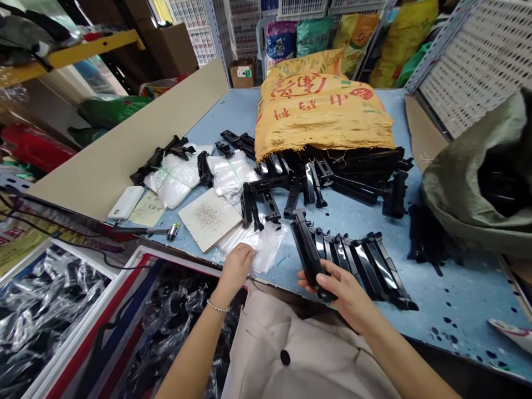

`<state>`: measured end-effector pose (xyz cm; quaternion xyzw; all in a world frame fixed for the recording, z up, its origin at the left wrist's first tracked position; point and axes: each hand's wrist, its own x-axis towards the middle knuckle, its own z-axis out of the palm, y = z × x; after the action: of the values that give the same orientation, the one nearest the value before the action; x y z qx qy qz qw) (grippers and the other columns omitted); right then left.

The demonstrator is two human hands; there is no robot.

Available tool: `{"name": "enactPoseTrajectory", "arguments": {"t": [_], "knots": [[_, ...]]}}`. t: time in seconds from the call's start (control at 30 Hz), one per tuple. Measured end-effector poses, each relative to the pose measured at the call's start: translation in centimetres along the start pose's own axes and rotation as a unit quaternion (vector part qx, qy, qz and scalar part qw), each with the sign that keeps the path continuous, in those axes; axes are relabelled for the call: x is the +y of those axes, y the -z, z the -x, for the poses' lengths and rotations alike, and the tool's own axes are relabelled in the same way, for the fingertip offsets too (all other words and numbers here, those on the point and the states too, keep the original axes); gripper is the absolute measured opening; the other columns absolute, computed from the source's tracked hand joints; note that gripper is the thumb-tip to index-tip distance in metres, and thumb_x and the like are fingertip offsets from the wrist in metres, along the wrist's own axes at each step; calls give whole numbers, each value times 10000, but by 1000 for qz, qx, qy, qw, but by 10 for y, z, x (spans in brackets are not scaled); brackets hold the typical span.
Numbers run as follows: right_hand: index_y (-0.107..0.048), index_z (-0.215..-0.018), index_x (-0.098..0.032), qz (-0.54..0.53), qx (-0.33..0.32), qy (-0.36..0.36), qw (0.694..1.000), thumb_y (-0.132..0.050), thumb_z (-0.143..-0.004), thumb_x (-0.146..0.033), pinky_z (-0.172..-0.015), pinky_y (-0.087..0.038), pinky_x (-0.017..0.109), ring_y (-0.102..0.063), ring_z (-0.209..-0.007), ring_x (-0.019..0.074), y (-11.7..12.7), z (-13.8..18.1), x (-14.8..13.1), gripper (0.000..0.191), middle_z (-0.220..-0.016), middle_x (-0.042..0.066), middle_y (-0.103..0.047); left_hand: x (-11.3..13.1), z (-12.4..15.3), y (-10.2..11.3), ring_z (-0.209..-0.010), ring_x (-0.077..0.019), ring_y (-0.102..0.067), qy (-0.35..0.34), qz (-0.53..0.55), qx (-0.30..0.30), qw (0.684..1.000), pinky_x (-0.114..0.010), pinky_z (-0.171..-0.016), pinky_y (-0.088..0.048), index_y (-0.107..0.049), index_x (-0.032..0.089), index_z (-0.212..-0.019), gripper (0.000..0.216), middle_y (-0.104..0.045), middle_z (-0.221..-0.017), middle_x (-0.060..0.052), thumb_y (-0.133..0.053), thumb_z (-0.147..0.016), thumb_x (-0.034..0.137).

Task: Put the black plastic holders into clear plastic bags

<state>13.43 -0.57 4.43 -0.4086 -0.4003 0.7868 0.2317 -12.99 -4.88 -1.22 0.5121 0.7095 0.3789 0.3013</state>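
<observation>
My right hand point(338, 282) is wrapped round a long black plastic part point(306, 249), tilted up off the table's front edge. Just right of it, several similar black parts point(363, 263) lie side by side in a row. My left hand point(238, 269) has its fingers drawn together at the near edge of some clear plastic bags point(268, 246). What those fingers pinch, if anything, is hidden. Behind the bags, a square pale board point(210, 219) with small specks lies flat on the table.
A yellow woven sack point(324, 116) spills black parts onto the blue table point(449, 299). Tied plastic bundles point(172, 180), a white device point(126, 203) and a screwdriver-like tool point(149, 230) lie left. A grey-green sack point(469, 183) stands right. Below, a striped container point(120, 332) holds wrapped black items.
</observation>
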Motion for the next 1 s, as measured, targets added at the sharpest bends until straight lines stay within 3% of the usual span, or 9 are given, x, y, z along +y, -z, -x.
{"name": "enactPoseTrajectory", "arguments": {"t": [0.17, 0.3, 0.47, 0.6, 0.7, 0.83, 0.93, 1.0], "knots": [[-678, -1050, -188, -64, -25, -22, 997, -685, -795, -398, -786, -521, 309, -655, -952, 210, -26, -16, 2, 330, -1152, 107, -667, -1, -6, 14, -540, -111, -441, 106, 154, -21, 982, -240, -542, -357, -607, 160, -659, 290, -512, -589, 30, -659, -728, 437], [-696, -1006, -189, -112, -34, -35, 993, -695, -790, -358, -739, -531, 272, -669, -893, 185, -37, -30, 5, 274, -1152, 88, -666, 1, -6, 18, -569, -105, -441, 136, 208, -35, 968, -225, -543, -336, -648, 140, -689, 366, -544, -609, 17, -687, -671, 503], [-695, -911, -160, -157, -50, -60, 985, -725, -761, -325, -705, -537, 264, -688, -826, 191, -51, -48, 15, 225, -898, 59, -704, 5, -4, 15, -532, -90, -410, 147, 231, -13, 962, -214, -519, -317, -618, 147, -661, 300, -516, -577, 32, -687, -671, 439], [-692, -886, -154, -191, -32, -59, 979, -730, -756, -312, -674, -531, 245, -690, -787, 178, -63, -52, 19, 208, -859, 46, -695, 6, -2, 6, -538, -101, -442, 142, 222, 5, 964, -218, -526, -343, -630, 156, -686, 229, -538, -583, 30, -648, -705, 384], [-690, -924, -165, -228, -27, -28, 973, -723, -761, -320, -630, -514, 215, -673, -745, 149, -73, -51, 19, 227, -884, 37, -693, 5, -1, -2, -576, -114, -498, 120, 189, 11, 975, -222, -546, -383, -630, 159, -719, 147, -588, -640, 13, -645, -705, 304], [-691, -925, -144, -258, -17, -55, 965, -712, -758, -353, -607, -512, 237, -674, -750, 174, -79, -57, 22, 268, -927, 64, -689, 4, 1, -2, -606, -123, -535, 62, 118, 49, 990, -234, -586, -439, -590, 173, -756, 39, -585, -675, 12, -563, -750, 200], [-684, -858, -146, -208, 30, -44, 977, -739, -737, -325, -622, -503, 240, -675, -786, 183, -76, -59, 23, 222, -852, 47, -677, 4, 5, 11, -766, -158, -590, -37, -4, 81, 996, -287, -721, -488, -619, 182, -771, 201, -600, -800, -30, -436, -784, 100], [-683, -891, -159, -175, 26, -21, 984, -736, -743, -339, -652, -495, 233, -664, -811, 171, -72, -53, 21, 239, -856, 41, -681, 5, 6, 19, -846, -179, -604, -93, -101, 72, 988, -323, -788, -499, -666, 181, -824, 280, -599, -901, -62, -409, -792, 72]]}}
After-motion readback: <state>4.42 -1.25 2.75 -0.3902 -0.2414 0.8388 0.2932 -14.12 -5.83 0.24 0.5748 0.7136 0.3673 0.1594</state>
